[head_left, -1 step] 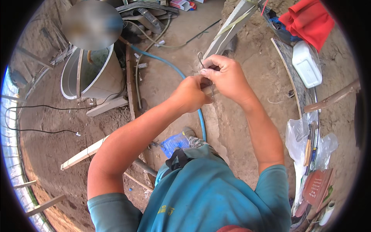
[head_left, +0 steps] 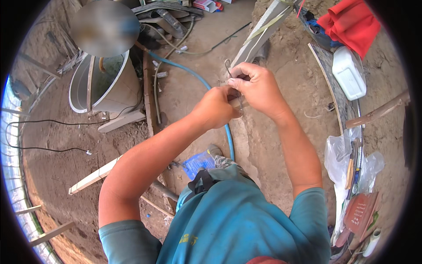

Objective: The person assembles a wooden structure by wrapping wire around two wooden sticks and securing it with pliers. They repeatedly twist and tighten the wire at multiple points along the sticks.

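Note:
In front of me, my right hand [head_left: 257,88] pinches a thin dark wire [head_left: 227,65] between thumb and curled fingers. A small bent loop of that wire stands up beyond my fingertips. My left hand [head_left: 215,108] is closed just below and to the left, touching the right hand, with its fingers around the lower part of the wire. A short end shows beside the left fingers. Where the wire passes between the hands, my fingers hide it. Behind the hands leans a pale post [head_left: 250,44] with a yellowish strap along it.
A large grey tub [head_left: 116,94] stands at the left. A blue hose [head_left: 200,75] crosses the dirt floor behind my hands. At the right lie a white plastic jug [head_left: 348,72], a red cloth [head_left: 349,24] and a clear plastic bag [head_left: 336,154]. A timber piece [head_left: 94,176] lies left.

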### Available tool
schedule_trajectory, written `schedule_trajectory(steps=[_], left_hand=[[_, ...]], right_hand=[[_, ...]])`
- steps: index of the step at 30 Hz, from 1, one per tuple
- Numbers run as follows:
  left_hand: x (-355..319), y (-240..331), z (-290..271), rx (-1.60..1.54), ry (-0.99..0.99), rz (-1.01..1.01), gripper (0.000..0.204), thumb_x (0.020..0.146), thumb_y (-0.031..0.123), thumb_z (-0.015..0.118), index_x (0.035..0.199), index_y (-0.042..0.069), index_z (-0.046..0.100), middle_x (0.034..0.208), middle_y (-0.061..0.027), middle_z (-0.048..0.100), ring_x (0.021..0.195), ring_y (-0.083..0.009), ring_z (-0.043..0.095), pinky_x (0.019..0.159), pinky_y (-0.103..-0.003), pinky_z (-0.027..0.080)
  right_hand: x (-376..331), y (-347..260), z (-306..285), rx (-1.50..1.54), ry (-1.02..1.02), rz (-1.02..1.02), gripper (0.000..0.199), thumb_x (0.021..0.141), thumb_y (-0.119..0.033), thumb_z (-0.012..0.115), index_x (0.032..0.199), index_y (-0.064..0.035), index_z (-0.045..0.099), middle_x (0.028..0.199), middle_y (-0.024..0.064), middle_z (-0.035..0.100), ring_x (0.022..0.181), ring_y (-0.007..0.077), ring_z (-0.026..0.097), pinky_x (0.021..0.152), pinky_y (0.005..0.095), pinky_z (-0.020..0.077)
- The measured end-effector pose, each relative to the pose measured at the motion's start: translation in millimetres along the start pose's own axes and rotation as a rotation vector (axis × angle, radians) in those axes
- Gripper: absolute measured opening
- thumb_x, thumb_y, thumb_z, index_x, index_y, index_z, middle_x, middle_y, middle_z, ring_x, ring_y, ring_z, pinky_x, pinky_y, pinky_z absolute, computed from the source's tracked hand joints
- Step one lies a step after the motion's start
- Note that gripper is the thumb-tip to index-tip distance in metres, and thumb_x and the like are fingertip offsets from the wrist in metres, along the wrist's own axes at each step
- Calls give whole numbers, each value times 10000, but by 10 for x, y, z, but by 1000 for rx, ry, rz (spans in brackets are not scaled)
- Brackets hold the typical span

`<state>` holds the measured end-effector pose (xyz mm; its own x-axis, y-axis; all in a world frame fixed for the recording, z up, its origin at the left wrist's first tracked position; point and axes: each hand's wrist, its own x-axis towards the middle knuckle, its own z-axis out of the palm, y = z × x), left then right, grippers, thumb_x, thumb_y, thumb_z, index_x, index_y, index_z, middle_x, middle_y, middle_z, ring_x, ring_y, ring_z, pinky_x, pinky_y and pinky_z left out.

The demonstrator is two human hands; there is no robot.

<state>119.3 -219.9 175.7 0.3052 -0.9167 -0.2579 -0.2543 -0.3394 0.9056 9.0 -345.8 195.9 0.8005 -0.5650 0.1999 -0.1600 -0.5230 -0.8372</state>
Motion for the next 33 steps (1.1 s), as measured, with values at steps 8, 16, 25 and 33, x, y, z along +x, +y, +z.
schedule_trajectory(steps=[8,16,25,33], left_hand=[[45,-107,-19,274,55,-3,460,840,249,823,1257,81,725,1126,-133,777,1074,-307,735,915,-429,561],[183,-353,-155,260,106,-79,548,856,261,827,1374,132,703,1155,-122,781,1096,-299,736,953,-414,551],[434,-749,-342,-127,79,-12,450,834,-35,805,1259,-89,667,958,-25,702,793,-88,605,696,-246,474],[580,-802,-391,10,-1,4,370,900,68,753,1266,49,707,826,55,653,656,-49,567,477,-224,357]], right_hand=[[-8,91,46,-15,45,-50,227,912,-128,771,1100,-2,744,1061,179,764,937,295,747,842,397,591],[-807,162,-418,101,223,123,210,958,-67,776,1147,12,728,1072,51,719,964,127,693,869,294,579],[-2291,87,-963,-329,479,302,233,920,-130,803,1118,-27,734,1069,133,690,986,308,707,853,400,561],[-3485,297,-2028,-1178,846,573,289,909,-220,815,1107,-20,745,1106,221,693,1061,410,658,937,487,519]])
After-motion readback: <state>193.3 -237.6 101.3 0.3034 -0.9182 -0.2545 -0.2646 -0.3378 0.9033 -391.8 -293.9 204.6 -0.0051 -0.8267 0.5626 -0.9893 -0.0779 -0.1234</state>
